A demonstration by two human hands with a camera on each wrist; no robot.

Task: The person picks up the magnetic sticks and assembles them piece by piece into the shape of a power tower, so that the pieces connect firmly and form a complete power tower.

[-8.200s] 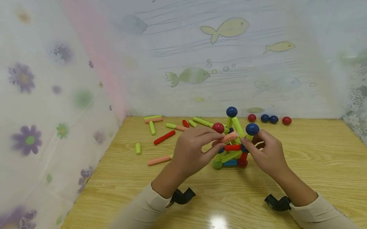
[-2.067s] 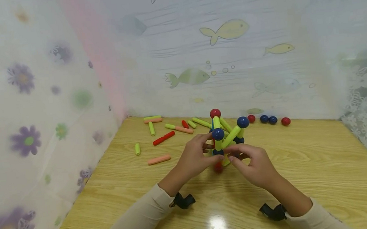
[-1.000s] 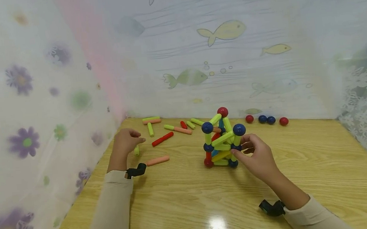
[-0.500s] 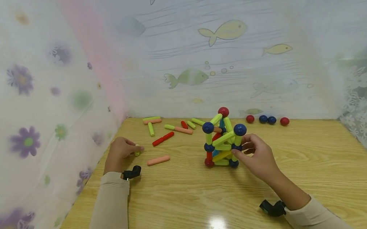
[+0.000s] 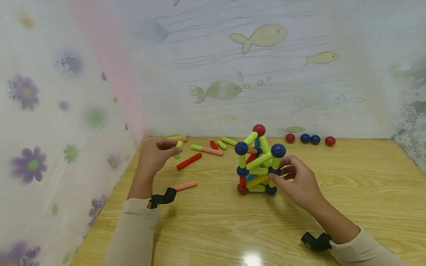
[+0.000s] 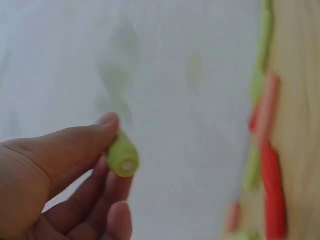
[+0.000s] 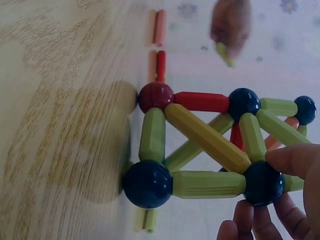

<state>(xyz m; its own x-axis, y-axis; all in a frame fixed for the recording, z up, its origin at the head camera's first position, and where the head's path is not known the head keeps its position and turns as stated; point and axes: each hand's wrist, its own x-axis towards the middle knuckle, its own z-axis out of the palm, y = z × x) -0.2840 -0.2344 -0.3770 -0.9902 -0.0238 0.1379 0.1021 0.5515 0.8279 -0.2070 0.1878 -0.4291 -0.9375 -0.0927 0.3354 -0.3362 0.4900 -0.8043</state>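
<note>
My left hand point(image 5: 153, 159) is raised at the left and pinches a short lime-green magnetic rod point(image 6: 122, 156) between thumb and fingers; the rod's pale end faces the left wrist camera. To its right, a frame of magnetic rods and balls point(image 5: 260, 160) stands upright on the table, with lime, red, yellow, blue and orange rods. A red ball point(image 5: 259, 129) and two dark blue balls top it. My right hand point(image 5: 302, 184) grips the frame's right side, thumb and fingers around a middle dark blue ball point(image 7: 263, 183). The frame's back is partly hidden.
Loose rods lie at the back left, among them a red pair point(image 5: 189, 161), an orange rod point(image 5: 212, 151) and another orange rod point(image 5: 186, 185) nearer the front. Several loose balls point(image 5: 305, 138) line the back right. Patterned cloth point(image 5: 207, 66) borders the table.
The left hand left the frame, reached left, picked up the short lime rod and lifted it up and rightward. Earlier the frame was turned; over the last second the right hand has stayed on it.
</note>
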